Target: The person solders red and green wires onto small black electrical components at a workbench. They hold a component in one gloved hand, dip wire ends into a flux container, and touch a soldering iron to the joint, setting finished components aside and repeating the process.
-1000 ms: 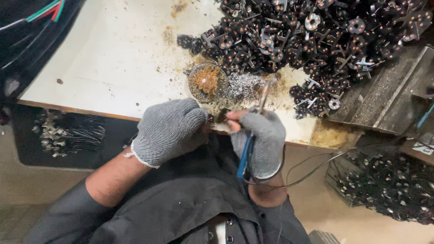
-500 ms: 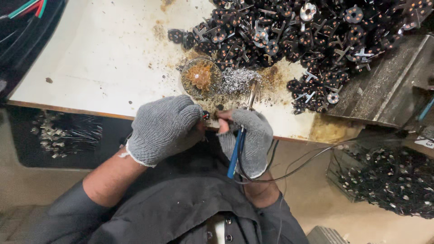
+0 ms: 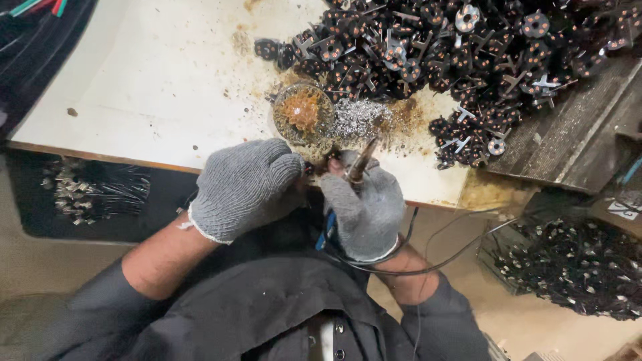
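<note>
Both gloved hands meet at the near edge of the bench (image 3: pixel 134 93), close under the person's chest, likely so the forearms can steady fine work. The right hand (image 3: pixel 366 208) is clenched around a soldering iron (image 3: pixel 360 164) held like a pen, tip angled up and away toward the left hand; its blue handle (image 3: pixel 328 227) and cord (image 3: pixel 428 247) trail down past the wrist. The left hand (image 3: pixel 242 186) is curled tight, fingers pinched on something small right at the iron's tip, but the glove covers it, so what it grasps cannot be made out. Just beyond the hands sits a round dish (image 3: pixel 302 112) of brownish stuff, with a grey heap of shavings (image 3: pixel 358 119) beside it, both within easy reach of the iron. A large pile of dark star-shaped parts (image 3: pixel 455 53) fills the far right of the bench, cut off by the frame's top edge. More parts (image 3: pixel 568 267) lie in a bin below right, and a dim bundle (image 3: pixel 80 190) under the bench at left is hard to identify.
</note>
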